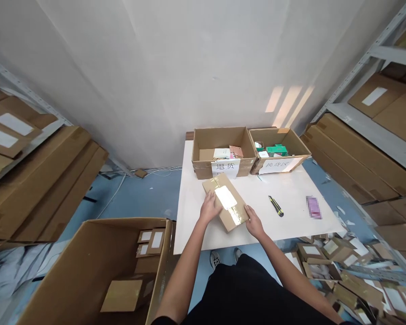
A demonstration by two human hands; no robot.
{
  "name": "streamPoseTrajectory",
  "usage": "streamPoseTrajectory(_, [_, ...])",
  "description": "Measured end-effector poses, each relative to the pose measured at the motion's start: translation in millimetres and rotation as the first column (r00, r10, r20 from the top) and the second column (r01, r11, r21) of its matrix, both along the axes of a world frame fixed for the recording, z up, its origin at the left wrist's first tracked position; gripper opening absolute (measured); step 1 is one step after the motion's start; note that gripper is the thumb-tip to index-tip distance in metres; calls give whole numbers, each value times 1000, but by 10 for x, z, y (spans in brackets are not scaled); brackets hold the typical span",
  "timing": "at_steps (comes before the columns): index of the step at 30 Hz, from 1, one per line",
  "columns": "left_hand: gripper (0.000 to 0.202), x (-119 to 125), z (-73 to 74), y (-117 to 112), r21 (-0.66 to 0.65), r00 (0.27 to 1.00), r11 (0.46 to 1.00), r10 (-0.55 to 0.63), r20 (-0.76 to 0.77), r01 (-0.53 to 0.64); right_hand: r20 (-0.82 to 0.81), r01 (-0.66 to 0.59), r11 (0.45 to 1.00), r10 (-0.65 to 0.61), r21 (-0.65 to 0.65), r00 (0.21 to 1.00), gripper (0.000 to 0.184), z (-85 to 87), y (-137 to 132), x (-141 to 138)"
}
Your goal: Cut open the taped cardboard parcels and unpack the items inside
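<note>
Between my two hands I hold a taped cardboard box [227, 212] with a white label on its top face, tilted above the white table. My left hand [209, 208] grips its left edge, the fingers lying partly on top. At the lower right corner, my right hand [254, 221] pinches the box; some of its fingers are hidden beneath. To the right on the table lies a yellow-and-black utility knife [276, 206]. Behind the held box stands an open carton [232, 169] with a paper sign and small packages inside.
Another signed carton [280, 166] holds green and white boxes. A blurred purple item [313, 207] lies on the table [196, 234] at right. A large open carton [88, 257] stands on the left with boxes inside. Discarded cardboard [352, 284] covers the right floor; loaded shelves [392, 126] flank both sides.
</note>
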State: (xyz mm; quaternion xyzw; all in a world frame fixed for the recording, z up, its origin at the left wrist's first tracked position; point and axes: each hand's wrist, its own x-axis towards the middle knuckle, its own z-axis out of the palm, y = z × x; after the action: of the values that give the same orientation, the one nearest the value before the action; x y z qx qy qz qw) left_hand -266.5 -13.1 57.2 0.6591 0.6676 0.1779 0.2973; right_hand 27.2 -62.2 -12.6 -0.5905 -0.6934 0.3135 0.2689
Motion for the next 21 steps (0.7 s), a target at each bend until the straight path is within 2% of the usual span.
streamPoseTrajectory(4, [140,125,96,433,-204,977,970,-162,-139,132,50,-20,998,23,-64,998,86,133,141,74])
streamPoseTrajectory(6, [147,150,73,528,-253,964,956,-198,-178,150,62,-3,998,7,-56,998,85,222,253,159])
streamPoseTrajectory(9, [146,130,-4,539,-221,958,957,-227,-173,187,48,53,999,-53,3,997,82,349,459,374])
streamPoseTrajectory(12, [145,143,-53,497,-180,958,960,-243,-152,215,29,109,993,-110,46,994,79,431,696,743])
streamPoseTrajectory(15, [145,290,-25,502,-191,965,962,-222,-138,194,11,151,986,-152,63,988,76,443,929,1227])
streamPoseTrajectory(18, [143,526,58,580,-214,968,962,-205,-146,171,-12,231,972,-231,42,973,73,376,1139,1715])
streamPoseTrajectory(21, [142,704,132,678,-233,967,961,-190,-171,147,-11,309,951,-309,-30,951,70,215,1322,2111])
